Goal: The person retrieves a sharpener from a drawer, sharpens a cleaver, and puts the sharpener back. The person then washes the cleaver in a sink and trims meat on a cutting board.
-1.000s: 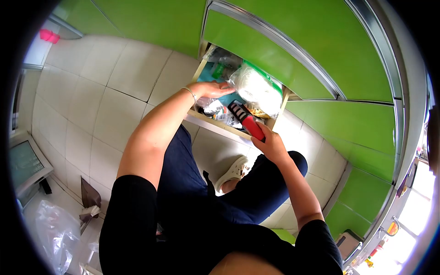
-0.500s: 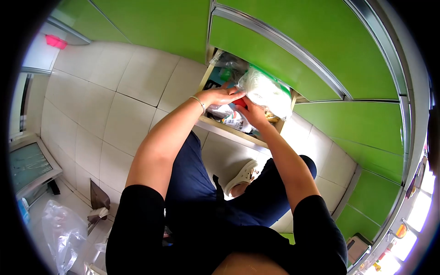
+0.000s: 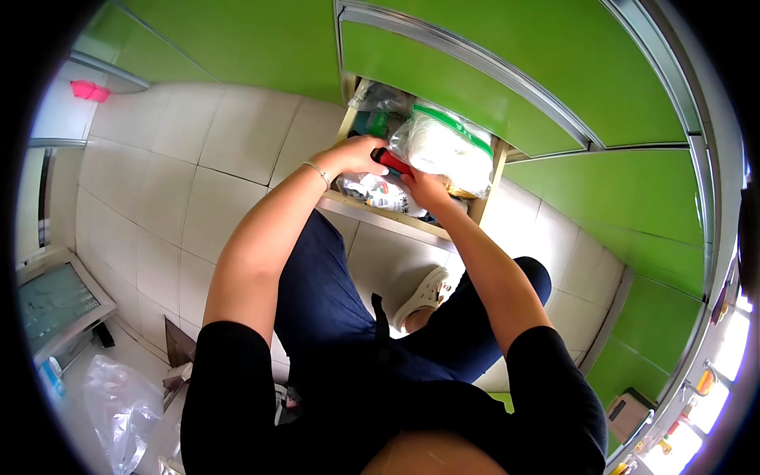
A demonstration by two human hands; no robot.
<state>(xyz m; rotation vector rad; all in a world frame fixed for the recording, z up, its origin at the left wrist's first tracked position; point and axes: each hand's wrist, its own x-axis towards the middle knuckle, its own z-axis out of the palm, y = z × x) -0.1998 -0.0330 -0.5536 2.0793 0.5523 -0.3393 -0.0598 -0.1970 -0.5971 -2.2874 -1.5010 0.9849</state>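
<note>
Through the head camera I look down on two bare hands over an open drawer with pale wooden sides (image 3: 384, 215). Between them is a red-and-black handled tool (image 3: 395, 163), lying aslant above the drawer's contents. My left hand (image 3: 358, 155) has its grip closed around the dark end, thumb below and fingers above; a thin metal bracelet (image 3: 319, 173) circles that wrist. My right hand (image 3: 426, 191) has its grip closed on the red end, though the back of the hand hides most of its fingers. I cannot tell how hard either one presses.

Just beyond the tool, a clear plastic bag with a green top strip (image 3: 447, 144) bulges with white contents. Near the drawer's far left corner I make out crumpled clear wrapping (image 3: 385, 96) and a small green item (image 3: 379, 123). Printed white plastic packaging (image 3: 378, 191) lies along the near side, below the hands. Glossy green cabinet fronts (image 3: 546, 47) rise behind the drawer. On the pale tiled floor (image 3: 237, 142), a cream clog (image 3: 423, 299) shows between the dark blue trouser legs (image 3: 313, 269).
</note>
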